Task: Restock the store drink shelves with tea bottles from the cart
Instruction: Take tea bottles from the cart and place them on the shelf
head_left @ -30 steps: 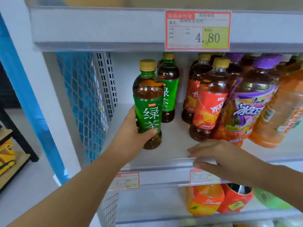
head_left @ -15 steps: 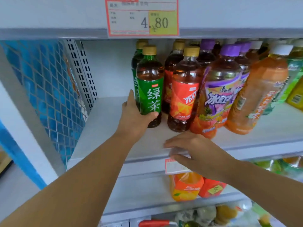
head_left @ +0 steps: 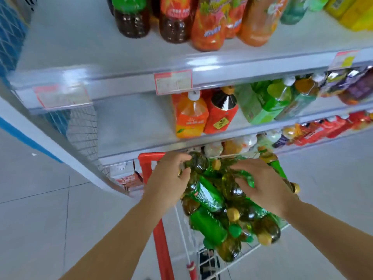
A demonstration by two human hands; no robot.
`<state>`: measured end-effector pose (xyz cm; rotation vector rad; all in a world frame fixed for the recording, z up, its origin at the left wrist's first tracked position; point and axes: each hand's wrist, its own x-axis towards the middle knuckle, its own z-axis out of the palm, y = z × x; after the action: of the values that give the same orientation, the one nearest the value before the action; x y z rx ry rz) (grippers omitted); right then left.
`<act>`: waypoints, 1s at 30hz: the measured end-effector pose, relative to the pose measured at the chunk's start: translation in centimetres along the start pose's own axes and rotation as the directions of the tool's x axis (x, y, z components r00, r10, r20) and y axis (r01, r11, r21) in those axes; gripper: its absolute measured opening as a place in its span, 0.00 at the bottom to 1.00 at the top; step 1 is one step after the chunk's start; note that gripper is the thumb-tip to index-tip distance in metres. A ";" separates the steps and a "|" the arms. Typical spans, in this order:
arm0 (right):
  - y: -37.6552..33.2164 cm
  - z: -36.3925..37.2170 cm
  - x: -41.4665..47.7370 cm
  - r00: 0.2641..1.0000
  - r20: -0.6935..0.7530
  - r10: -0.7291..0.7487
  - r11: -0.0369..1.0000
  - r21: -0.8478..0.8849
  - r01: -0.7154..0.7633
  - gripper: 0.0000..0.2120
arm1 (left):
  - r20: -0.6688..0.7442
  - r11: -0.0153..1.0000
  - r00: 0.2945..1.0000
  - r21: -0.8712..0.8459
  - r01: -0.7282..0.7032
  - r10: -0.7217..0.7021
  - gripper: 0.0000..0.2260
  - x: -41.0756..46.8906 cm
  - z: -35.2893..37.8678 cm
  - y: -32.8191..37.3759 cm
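The cart (head_left: 161,229), red-framed with a white wire basket, stands below me and holds a heap of several green-label tea bottles (head_left: 210,199) with yellow caps. My left hand (head_left: 167,178) reaches into the heap's left side, its fingers curled round the base of one tea bottle (head_left: 196,163) lying on top. Over the right side, my right hand (head_left: 264,186) spreads its fingers across another green bottle (head_left: 245,175), touching it. At the top of the view a green tea bottle (head_left: 131,17) stands on the upper shelf (head_left: 70,47), left of the red-label ones.
Red, orange and purple drink bottles (head_left: 207,27) fill the upper shelf's right part; its left part is bare. Orange and red bottles (head_left: 203,116) and green packs stand on the shelf below. A blue mesh side panel (head_left: 10,37) closes the rack's left end. Grey floor tiles lie left.
The left hand let go of the green tea bottle on the upper shelf, and the right hand left the shelf edge. Both dropped into the cart, and my view tilted down.
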<state>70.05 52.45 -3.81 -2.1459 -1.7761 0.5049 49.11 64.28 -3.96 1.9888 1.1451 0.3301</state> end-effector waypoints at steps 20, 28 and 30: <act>12.4 -0.4 -3.0 0.856 0.311 0.413 0.910 -0.169 -0.378 0.39 | 0.035 0.585 0.797 -0.660 0.471 -0.603 0.20 -1.5 11.5 -1.6; 9.8 -5.2 -4.5 0.838 0.336 0.429 0.874 0.078 -0.479 0.32 | -0.057 0.573 0.809 -0.735 0.363 -0.586 0.24 -2.7 11.8 1.1; 8.5 -6.6 -4.5 0.856 0.306 0.417 0.880 0.098 -0.464 0.31 | -0.082 0.572 0.804 -0.745 0.343 -0.589 0.25 -3.1 11.2 1.4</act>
<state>79.69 46.36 -1.42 -2.4556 -1.2807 1.0769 54.59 55.67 -9.70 0.9056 1.4353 0.7069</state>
